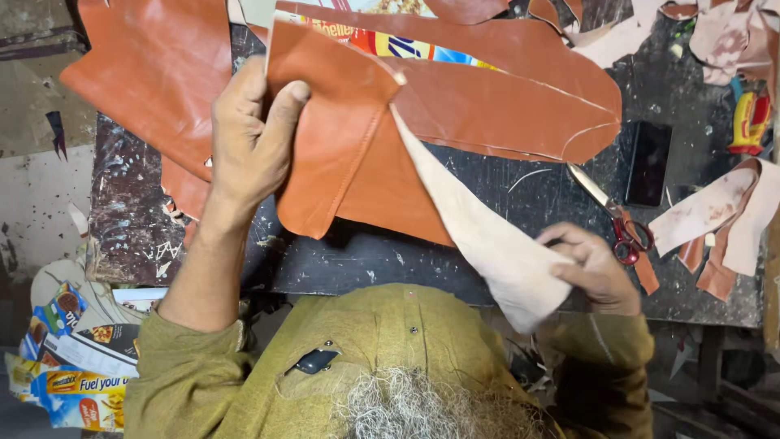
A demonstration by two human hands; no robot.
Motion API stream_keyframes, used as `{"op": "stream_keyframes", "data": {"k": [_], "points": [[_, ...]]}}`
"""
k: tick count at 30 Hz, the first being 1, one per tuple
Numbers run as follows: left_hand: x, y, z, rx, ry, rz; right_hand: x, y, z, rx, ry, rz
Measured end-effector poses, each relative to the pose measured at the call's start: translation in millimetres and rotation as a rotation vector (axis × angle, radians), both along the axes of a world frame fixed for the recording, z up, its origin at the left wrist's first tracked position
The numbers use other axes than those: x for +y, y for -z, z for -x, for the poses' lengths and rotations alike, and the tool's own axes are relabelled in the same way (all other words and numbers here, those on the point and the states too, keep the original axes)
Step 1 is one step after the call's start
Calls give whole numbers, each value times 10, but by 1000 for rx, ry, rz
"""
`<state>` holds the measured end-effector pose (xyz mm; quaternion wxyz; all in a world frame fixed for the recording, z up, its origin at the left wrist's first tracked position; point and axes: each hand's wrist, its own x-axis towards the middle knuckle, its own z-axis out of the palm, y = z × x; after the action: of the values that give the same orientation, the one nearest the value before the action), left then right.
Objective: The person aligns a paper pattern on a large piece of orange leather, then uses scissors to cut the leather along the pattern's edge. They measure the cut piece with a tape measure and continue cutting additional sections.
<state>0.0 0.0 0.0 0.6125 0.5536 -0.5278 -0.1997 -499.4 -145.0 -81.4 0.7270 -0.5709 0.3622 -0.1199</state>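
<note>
The left hand (252, 134) pinches the folded, stitched edge of a smooth tan-orange leather panel (349, 154), raised over the scuffed dark worktable (520, 195). The right hand (593, 268) grips the panel's pale, suede-like underside flap (487, 236), just beside red-handled scissors (621, 228).

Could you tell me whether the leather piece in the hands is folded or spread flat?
Folded: the leather piece doubles over, its pale underside turned out.

colourful printed packaging (73, 366) lower left, yellow-blue printed package (390, 42) under leather
</note>
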Motion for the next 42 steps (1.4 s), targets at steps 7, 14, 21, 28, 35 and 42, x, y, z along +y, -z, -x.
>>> {"op": "stream_keyframes", "data": {"k": [7,14,21,28,35,42], "points": [[77,1747,-58,-341,-433,-519,-7,1001,617,-491,1019,-407],[447,1966,-6,-273,-491,-536,588,816,-55,280,718,884],[358,1706,45,-285,-496,-627,461,664,-532,588,91,1209],[320,1582,-3,-224,-480,-623,-159,873,199,258,453,313],[170,1682,71,-300,-412,-513,-337,941,500,922,224,787],[298,1791,94,-546,-505,-612,-42,667,253,977,340,763]]}}
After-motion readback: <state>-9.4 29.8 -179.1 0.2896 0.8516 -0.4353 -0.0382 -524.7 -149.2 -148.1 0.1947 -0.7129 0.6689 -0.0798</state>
